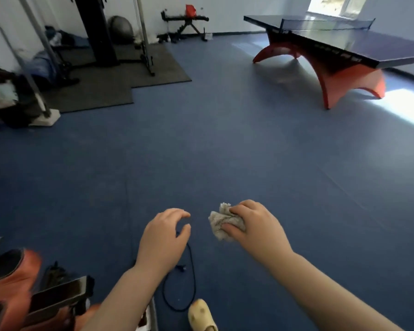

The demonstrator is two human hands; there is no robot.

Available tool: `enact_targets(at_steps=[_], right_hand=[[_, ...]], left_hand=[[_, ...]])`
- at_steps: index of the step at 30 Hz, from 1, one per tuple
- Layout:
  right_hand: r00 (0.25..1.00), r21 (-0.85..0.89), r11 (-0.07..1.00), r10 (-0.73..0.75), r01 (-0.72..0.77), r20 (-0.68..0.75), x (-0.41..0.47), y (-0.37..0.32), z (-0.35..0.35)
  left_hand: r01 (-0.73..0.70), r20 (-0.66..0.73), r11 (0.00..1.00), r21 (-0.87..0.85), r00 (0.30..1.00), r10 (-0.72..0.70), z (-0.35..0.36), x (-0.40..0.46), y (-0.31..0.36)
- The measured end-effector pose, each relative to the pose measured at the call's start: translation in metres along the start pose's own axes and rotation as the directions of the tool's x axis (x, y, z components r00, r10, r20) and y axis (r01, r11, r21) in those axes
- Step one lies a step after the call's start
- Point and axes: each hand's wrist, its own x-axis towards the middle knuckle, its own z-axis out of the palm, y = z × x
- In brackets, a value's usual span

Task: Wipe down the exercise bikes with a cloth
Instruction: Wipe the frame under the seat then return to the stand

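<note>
My right hand [253, 225] grips a crumpled beige cloth [221, 223] in the air above the blue floor. To its left, my left hand [164, 237] hovers with fingers curled apart and holds nothing. At the bottom left corner sits a blurred orange and black piece of exercise equipment [17, 290], below and left of my left forearm. Neither hand touches it.
A black cable [191, 283] loops on the floor under my left hand, beside a pale shoe [201, 314]. A table tennis table [344, 51] with red legs stands at the far right. A weight machine [98, 32] on dark mats [120, 75] and bags fill the far left.
</note>
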Motion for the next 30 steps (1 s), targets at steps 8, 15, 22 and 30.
enact_targets(at_steps=[8,15,22,30], right_hand=[[0.992,0.038,0.993,-0.110,0.108,0.057,0.149,0.009,0.020],[0.973,0.082,0.980,-0.190,0.181,0.129,0.258,0.016,0.040],[0.887,0.132,0.916,-0.400,0.379,0.229,0.412,0.012,0.072],[0.720,0.215,0.789,-0.614,0.576,0.322,0.552,-0.024,0.096]], left_hand=[[0.118,-0.131,0.993,0.005,0.984,-0.117,-0.022,0.114,-0.033],[0.218,-0.190,0.976,0.013,0.959,-0.212,-0.032,0.193,-0.055],[0.413,-0.360,0.910,-0.037,0.844,-0.398,-0.034,0.282,-0.088],[0.561,-0.509,0.816,-0.139,0.666,-0.545,-0.044,0.360,-0.101]])
